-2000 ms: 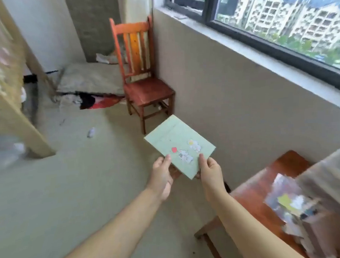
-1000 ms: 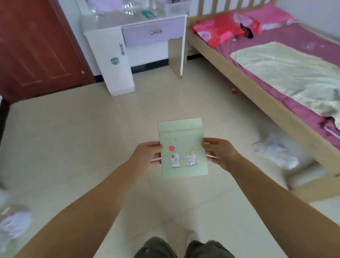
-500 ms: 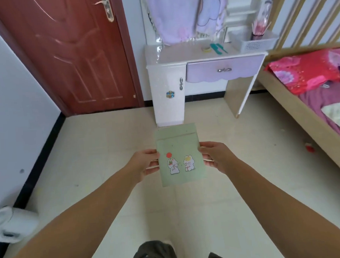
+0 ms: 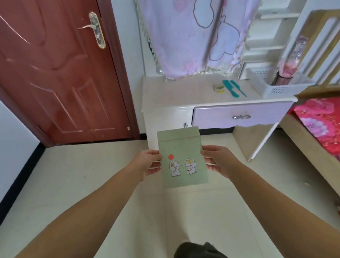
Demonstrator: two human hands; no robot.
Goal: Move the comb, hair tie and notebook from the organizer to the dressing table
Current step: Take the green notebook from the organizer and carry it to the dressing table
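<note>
I hold a thin pale-green notebook [image 4: 182, 157] with two cartoon rabbits on its cover, flat in front of me over the floor. My left hand [image 4: 147, 163] grips its left edge and my right hand [image 4: 219, 160] grips its right edge. Ahead stands the white dressing table [image 4: 175, 98] with a lilac drawer. On its top lie a teal comb [image 4: 234, 88] and, just left of it, a small yellow-green hair tie [image 4: 218, 88]. The notebook's far edge overlaps the table's front in view but is apart from it.
A white basket [image 4: 277, 84] holding a dark cup stands at the table's right end. A pink cloth [image 4: 197, 30] hangs over the mirror. A red-brown door [image 4: 50, 72] is on the left. A wooden bed [image 4: 323, 138] with red bedding is on the right.
I have turned from the window side of the room and walked toward the dressing table, which is now nearer and larger. Both hands still hold the notebook the same way.
</note>
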